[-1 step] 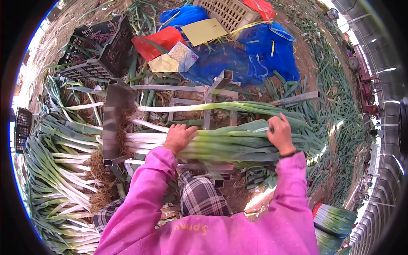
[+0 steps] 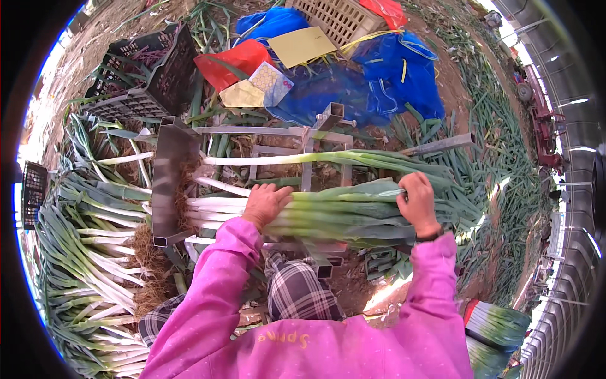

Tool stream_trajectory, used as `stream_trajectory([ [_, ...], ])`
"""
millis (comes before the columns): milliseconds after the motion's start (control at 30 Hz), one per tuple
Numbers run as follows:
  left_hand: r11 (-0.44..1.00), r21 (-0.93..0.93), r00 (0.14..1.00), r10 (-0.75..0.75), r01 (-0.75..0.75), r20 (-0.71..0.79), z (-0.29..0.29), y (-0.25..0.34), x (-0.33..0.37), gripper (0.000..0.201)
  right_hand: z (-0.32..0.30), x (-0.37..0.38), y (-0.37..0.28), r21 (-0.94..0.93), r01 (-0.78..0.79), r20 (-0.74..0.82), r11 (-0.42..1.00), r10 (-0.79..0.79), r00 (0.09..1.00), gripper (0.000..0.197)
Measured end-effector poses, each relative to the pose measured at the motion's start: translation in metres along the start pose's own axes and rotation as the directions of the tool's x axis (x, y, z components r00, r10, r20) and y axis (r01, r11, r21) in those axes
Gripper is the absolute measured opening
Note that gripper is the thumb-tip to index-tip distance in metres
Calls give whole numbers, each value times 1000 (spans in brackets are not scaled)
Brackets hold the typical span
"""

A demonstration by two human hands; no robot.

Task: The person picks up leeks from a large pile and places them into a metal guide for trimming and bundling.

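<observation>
Leeks [image 2: 95, 271] lie heaped at far L, approx. parallel: limp blue-green leaves, smooth white shanks, wiry brown roots [image 2: 151, 278] on the R side. Above them we see a black plastic crate [image 2: 136, 101], w/ slotted walls. Next, a grey metal end plate [image 2: 169, 189], flat w/ hard edges; the root ends of our leek bundle [image 2: 341, 215] sit right by it, and the bundle runs R across the metal rack [image 2: 308, 170].

Our L hand [image 2: 268, 205] lies palm down over the bundle where white turns green, fingers nearly straight; can't tell if it grips or only presses. One loose leek [image 2: 252, 161] lies just beyond, apart from the rest. Blue mesh [image 2: 404, 76], soft & crumpled, is further off.

Our R hand [image 2: 418, 199] is at the leafy part, fingers curled in tight; a thin pale strip shows by them, too small to ID. Step in hand, we'd judge: steadying & working the leaf end. Next move prob. calls for firm L pressure so shanks don't roll, w/ R controlling the slippery, floppy leaves. Far R: stringy leaf litter [image 2: 505, 189], plus a red-banded bundle [image 2: 499, 325] below.
</observation>
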State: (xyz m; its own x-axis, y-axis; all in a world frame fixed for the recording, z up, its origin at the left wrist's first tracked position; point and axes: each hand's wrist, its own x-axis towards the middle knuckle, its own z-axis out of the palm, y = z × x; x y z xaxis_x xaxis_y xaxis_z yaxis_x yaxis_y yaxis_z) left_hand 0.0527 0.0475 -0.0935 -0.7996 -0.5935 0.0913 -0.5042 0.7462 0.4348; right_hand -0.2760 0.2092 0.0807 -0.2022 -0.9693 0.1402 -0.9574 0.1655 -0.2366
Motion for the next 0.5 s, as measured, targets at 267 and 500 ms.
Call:
stream_trajectory([
  [267,999,-37,999,-12,13,33,0,15,12,26,-14,-76,55,-575,-295,236,763,500,833,21],
  [500,999,-47,1000,-5,5,-3,0,10,8,27,15,-46,78,-565,-532,361,630,769,528,29],
])
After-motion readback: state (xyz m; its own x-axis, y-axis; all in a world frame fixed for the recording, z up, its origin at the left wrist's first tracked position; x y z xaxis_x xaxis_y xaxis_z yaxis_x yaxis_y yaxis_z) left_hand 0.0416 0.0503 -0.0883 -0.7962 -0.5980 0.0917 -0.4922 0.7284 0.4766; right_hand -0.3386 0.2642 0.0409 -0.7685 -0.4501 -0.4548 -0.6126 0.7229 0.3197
